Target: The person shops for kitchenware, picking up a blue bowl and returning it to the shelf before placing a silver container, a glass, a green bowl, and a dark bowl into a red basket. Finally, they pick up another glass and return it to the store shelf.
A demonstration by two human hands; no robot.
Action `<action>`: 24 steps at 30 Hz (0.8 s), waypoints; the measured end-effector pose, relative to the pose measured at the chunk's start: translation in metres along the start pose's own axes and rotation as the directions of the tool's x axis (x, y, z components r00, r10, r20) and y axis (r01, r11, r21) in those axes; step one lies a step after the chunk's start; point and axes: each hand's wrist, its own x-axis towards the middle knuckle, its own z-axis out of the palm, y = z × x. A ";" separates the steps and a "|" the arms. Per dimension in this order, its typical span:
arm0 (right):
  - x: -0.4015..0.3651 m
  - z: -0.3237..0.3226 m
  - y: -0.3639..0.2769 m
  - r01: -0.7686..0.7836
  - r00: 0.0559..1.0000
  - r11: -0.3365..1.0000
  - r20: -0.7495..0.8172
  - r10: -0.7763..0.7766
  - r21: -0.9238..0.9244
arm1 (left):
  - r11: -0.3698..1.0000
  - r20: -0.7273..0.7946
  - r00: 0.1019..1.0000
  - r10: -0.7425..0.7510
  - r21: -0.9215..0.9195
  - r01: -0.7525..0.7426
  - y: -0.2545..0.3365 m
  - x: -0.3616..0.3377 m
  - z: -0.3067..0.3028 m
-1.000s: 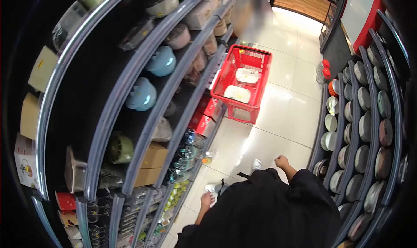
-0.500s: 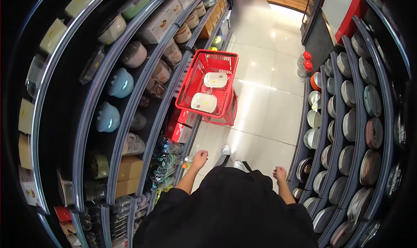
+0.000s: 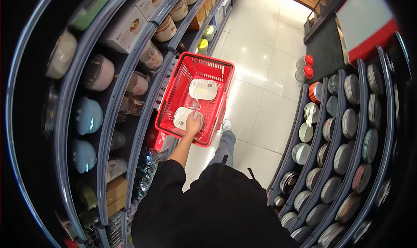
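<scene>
My left hand (image 3: 194, 123) reaches into a red shopping basket (image 3: 163, 113), over the nearer of two white lidded containers (image 3: 180, 117). Its fingers are partly curled and point down, their tips mostly hidden. Just beyond the fingertips stands a small clear glass vessel (image 3: 191, 103), between the two containers. The farther white container (image 3: 203, 90), with a yellow label, lies toward the basket's far end. I cannot tell whether the left hand grips anything. My right hand is hidden beside my black top, at the right of my body.
Shelves on the left hold light blue lidded bowls (image 3: 89, 115), a pink pot (image 3: 99, 72) and boxes (image 3: 126, 29). Stacked plates (image 3: 343, 156) fill the right-hand racks. Red-lidded jars (image 3: 304, 74) stand on the floor by the rack end. A tiled aisle (image 3: 256, 91) runs ahead.
My left hand has moved forward from beside my body into the basket. The basket is now closer, and I have stepped forward. My right hand has gone out of sight.
</scene>
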 end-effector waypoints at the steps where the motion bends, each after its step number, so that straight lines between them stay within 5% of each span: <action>1: 0.008 -0.003 -0.026 -0.007 1.000 1.000 0.003 0.007 0.006 | 1.000 -0.020 1.000 -0.019 0.011 0.020 0.003 0.014 0.006; 5: 0.052 -0.016 -0.160 -0.088 0.990 0.983 0.092 0.103 -0.159 | 0.991 -0.103 0.991 -0.090 0.093 0.100 0.027 0.059 0.025; 7: 0.083 -0.022 -0.222 -0.295 0.942 0.915 0.246 0.229 0.275 | 0.972 -0.041 0.971 -0.234 -0.018 0.233 0.032 0.075 0.031; 12: 0.133 -0.002 -0.369 -0.229 0.969 0.962 0.129 0.211 0.151 | 0.927 -0.135 0.924 -0.357 0.069 0.368 0.022 0.103 0.053; 18: 0.167 0.022 -0.439 -0.144 0.960 0.984 0.255 0.114 0.104 | 0.815 -0.205 0.840 -0.502 0.212 0.539 0.011 0.130 0.066; 21: 0.178 0.028 -0.456 -0.120 0.936 0.992 0.339 0.098 0.044 | 0.780 -0.252 0.784 -0.567 0.141 0.610 0.013 0.141 0.066; 24: 0.191 0.031 -0.474 -0.062 0.919 0.984 0.375 0.122 -0.169 | 0.797 -0.321 0.832 -0.453 0.273 0.539 0.010 0.138 0.066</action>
